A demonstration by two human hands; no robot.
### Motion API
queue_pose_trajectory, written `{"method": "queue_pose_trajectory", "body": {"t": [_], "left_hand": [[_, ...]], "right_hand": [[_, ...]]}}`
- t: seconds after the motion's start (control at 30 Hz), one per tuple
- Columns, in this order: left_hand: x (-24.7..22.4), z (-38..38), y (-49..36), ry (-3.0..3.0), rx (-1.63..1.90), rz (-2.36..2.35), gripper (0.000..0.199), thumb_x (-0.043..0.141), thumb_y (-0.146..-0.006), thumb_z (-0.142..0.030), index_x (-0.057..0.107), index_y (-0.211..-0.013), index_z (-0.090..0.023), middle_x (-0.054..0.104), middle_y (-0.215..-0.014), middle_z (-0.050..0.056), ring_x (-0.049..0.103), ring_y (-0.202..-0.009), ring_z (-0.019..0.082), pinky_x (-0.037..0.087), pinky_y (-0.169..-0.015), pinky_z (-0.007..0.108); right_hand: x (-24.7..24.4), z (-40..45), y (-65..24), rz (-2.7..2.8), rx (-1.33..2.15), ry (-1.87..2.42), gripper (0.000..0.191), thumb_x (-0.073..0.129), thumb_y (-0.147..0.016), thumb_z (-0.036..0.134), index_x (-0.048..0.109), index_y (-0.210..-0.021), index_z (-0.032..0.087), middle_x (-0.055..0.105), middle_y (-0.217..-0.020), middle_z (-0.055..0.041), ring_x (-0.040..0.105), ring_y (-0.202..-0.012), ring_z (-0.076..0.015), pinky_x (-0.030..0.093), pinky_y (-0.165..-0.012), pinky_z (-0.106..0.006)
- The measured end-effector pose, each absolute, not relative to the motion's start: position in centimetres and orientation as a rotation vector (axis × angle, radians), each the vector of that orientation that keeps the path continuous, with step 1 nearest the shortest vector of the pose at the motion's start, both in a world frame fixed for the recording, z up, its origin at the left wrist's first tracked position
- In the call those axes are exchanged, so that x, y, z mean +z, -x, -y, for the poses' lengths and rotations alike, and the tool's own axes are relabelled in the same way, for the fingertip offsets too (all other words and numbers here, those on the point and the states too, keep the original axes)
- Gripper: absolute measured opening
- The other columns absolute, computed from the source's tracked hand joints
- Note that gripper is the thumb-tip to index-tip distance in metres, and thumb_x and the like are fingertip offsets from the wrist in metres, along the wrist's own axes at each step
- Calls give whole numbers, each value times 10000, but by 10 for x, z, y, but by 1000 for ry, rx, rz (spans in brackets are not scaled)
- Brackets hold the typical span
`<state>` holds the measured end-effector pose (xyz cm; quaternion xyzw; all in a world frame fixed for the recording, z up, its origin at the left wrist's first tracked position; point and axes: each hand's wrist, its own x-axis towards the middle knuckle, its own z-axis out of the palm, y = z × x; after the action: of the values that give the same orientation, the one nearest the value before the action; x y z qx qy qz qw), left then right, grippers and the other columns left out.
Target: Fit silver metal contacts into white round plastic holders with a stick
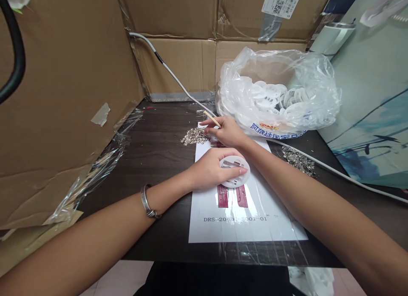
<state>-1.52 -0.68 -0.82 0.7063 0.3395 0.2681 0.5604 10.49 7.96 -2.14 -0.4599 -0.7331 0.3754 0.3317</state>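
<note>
My left hand point(210, 166) is closed round a white round plastic disc point(235, 180), its thumb lying across the face. Slots and small metal pieces show on the disc, which I hold above a printed sheet point(204, 228). Farther forward, my right hand point(228, 130) grips a thin wooden stick point(211, 117) that slants up past the fingers. The right fingertips are beside a pile of small shiny metal parts point(194, 136); whether they touch any part I cannot tell.
A clear plastic bag point(236, 81) full of white discs point(266, 96) stands at the back right. Another metal parts pile point(299, 160) lies right of the sheet. A grey cable point(180, 81) crosses the dark table point(159, 139), with cardboard walls point(178, 62) behind and left.
</note>
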Motion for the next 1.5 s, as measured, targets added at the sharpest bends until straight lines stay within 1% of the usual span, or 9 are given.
{"method": "queue_pose_trajectory", "body": {"t": [0.17,0.37,0.57,0.67,0.83,0.97,1.1,1.27,1.5], "left_hand": [[-9,5,16,-1635,706,-784,146,686,-812,-280,694,-889,-156,702,-891,18,621,-809,130,472,-766,253],[-9,2,15,-1407,821,-747,279,687,-798,-280,697,-1024,-118,706,-990,87,637,-859,158,501,-783,270],[-14,-5,15,-1083,779,-672,388,598,-839,-387,658,-1080,-89,657,-838,90,553,-585,120,404,-425,212],[-17,-10,15,-949,798,-589,410,490,-894,-428,648,-1040,-80,644,-820,99,580,-621,156,452,-431,235],[-17,-13,18,-899,777,-527,467,313,-967,-354,593,-1231,-91,672,-940,132,590,-678,168,490,-484,251],[-16,-11,18,-914,797,-524,449,423,-937,-398,603,-1245,-127,669,-1033,133,583,-709,161,470,-486,238],[-15,-9,17,-947,820,-568,428,550,-872,-474,663,-1135,-155,662,-953,104,565,-697,153,460,-492,238],[-12,-9,16,-961,840,-616,425,579,-841,-515,674,-1037,-150,634,-873,84,554,-687,150,468,-516,243],[-12,-8,15,-982,884,-629,382,649,-809,-505,653,-964,-157,593,-856,61,540,-685,142,479,-521,246]], "right_hand": [[-6,-75,-110,1810,1054,1118,146,633,-818,167,749,-896,125,742,-893,-74,675,-863,-168,509,-841,-329],[21,-29,-145,1507,1126,1097,72,660,-831,217,644,-824,148,721,-782,-49,683,-782,-148,534,-759,-305],[0,7,-162,1333,965,1173,124,655,-842,255,542,-836,206,715,-706,-12,715,-788,-170,566,-727,-318],[-14,8,-159,1414,843,1077,104,638,-863,264,568,-922,217,747,-830,-16,722,-866,-168,578,-746,-321],[-25,4,-157,1478,413,1035,78,632,-874,270,678,-912,220,729,-997,-40,689,-853,-162,554,-686,-312],[-26,6,-157,1481,355,1088,105,626,-874,298,693,-878,218,690,-816,-23,631,-668,-137,500,-587,-302],[-22,12,-155,1509,469,1160,130,612,-876,325,691,-889,222,704,-822,-36,608,-627,-144,453,-541,-315],[-18,14,-154,1510,498,1239,136,658,-827,346,719,-862,230,692,-730,-22,375,-438,-91,321,-435,-303],[-19,12,-152,1423,592,1218,181,714,-787,326,694,-926,212,719,-797,-26,416,-472,-88,341,-466,-298]]}}
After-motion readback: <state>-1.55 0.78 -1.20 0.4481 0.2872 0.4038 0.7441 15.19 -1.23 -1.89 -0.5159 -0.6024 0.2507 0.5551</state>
